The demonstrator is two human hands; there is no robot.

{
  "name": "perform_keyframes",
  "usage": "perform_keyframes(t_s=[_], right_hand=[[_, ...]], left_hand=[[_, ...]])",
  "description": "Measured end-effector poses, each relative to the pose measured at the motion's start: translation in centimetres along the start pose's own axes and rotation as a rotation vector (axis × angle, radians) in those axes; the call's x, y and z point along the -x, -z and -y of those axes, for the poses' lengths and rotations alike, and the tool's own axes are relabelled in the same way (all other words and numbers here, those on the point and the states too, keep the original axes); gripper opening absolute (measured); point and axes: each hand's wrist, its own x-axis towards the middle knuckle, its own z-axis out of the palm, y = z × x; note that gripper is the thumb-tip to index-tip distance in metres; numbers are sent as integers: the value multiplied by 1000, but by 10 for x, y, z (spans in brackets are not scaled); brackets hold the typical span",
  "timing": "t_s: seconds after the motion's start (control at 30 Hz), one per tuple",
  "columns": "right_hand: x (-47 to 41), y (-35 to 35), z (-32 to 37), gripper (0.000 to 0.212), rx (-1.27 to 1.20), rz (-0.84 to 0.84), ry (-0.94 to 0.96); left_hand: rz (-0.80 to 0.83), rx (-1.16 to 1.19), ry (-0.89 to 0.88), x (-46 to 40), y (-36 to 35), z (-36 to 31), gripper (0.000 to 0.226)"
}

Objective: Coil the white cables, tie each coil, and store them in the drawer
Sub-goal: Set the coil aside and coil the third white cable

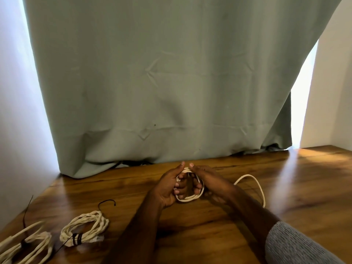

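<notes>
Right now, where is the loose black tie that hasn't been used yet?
In the head view, the loose black tie lies on the wooden table, left of the left hand and just beyond the nearer tied coil.

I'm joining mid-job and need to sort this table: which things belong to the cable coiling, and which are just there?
Job:
cable being coiled, held by left hand and right hand
its loose tail
tied coil
second bundle
black tie

Just there:
green curtain
wooden table
</notes>
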Motion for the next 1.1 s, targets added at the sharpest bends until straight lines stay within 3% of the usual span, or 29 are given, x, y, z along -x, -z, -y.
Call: perform_keyframes(t_s=[0.13, 0.4, 0.53, 0.73, 0.9, 1.1], right_hand=[[-4, -2, 7, 40, -60, -115, 92], [-5, -2, 11, 41, -34, -138, 209], [-5, 2, 10, 38, -77, -170, 210], [7, 14, 5, 40, -71, -122, 139], [7, 17, 5, 41, 4, -135, 201], [-1, 21, -2, 34, 280, -184, 409]], left_hand=[[31, 102, -44, -1, -4, 2, 43], [128, 214, -21, -3, -12, 2, 42], [190, 276, 17, -6, -14, -1, 52], [299, 300, 107, -4, -4, 1, 34], [242, 242, 59, -5, -2, 3, 36], [220, 254, 64, -2, 3, 6, 43]])
